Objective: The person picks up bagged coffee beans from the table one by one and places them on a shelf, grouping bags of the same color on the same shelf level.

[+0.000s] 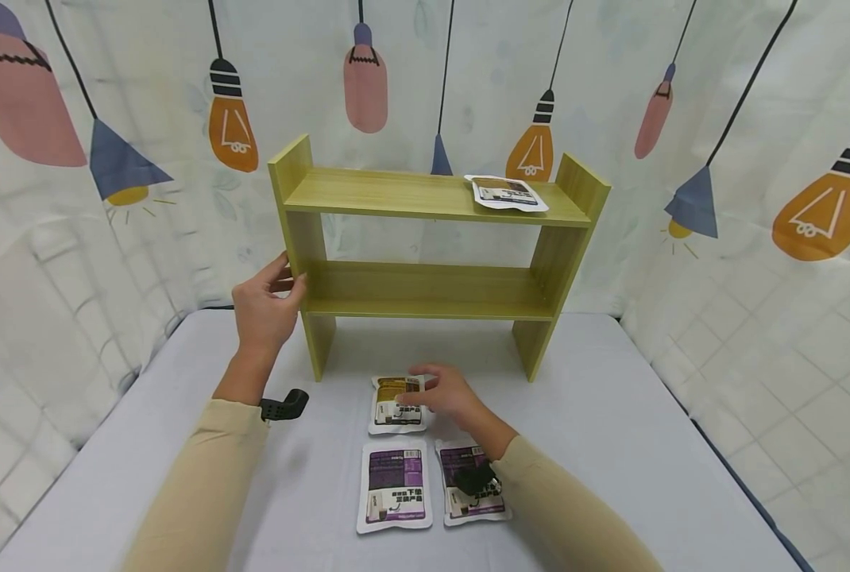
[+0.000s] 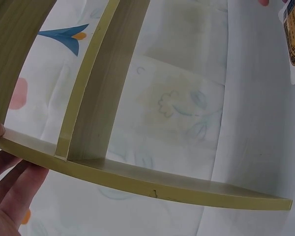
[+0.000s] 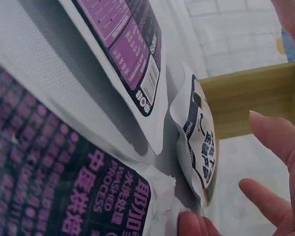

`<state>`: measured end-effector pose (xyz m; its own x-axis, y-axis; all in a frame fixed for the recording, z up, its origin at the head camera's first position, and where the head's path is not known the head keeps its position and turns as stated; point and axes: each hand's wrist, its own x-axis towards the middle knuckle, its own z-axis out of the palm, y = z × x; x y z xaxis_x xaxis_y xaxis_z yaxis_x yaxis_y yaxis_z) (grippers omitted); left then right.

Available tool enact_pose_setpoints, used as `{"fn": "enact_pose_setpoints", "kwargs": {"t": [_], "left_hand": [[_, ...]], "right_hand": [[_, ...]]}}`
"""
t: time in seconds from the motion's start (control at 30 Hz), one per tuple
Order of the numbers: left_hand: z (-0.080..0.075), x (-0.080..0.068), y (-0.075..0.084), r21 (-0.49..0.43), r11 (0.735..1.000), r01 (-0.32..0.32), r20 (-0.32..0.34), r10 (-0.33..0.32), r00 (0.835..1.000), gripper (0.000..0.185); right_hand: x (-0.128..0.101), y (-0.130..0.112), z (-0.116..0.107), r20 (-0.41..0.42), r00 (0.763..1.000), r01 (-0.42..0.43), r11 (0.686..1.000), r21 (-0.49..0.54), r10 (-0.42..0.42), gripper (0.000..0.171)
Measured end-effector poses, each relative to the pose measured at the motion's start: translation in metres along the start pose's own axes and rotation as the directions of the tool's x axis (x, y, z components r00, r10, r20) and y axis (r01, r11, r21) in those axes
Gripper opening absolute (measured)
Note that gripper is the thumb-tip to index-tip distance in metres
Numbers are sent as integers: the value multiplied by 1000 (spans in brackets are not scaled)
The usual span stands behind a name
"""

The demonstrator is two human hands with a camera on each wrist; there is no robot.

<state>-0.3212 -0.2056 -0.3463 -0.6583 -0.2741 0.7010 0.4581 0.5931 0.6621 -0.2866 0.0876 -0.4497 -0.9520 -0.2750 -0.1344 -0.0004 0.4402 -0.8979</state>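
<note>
Nearest us two purple pouches (image 1: pixel 394 485) lay flat on the table (image 1: pixel 611 445), behind our right hand (image 1: pixel 445 395). Its fingers (image 1: pixel 416 387) were spread loosely over the brown pouch (image 1: pixel 391 405), touching but not yet pinching. We judged the pouch light, soft, slick; best pinched at a sealed edge. Farther off, our left hand (image 1: pixel 264 306) rested relaxed fingers against the shelf (image 1: pixel 425 290) upright.
</note>
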Motion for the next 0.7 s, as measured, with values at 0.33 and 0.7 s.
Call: {"fn": "enact_pose_setpoints", "kwargs": {"t": [0.33, 0.7], "left_hand": [[0, 0, 1, 7, 1000, -7, -3, 7, 1000, 44], [0, -1, 2, 13, 1000, 5, 1, -5, 1000, 43]], "right_hand": [[3, -2, 6, -31, 1000, 0, 995, -97, -3, 59], [10, -5, 16, -85, 996, -7, 987, -159, -7, 51]]}}
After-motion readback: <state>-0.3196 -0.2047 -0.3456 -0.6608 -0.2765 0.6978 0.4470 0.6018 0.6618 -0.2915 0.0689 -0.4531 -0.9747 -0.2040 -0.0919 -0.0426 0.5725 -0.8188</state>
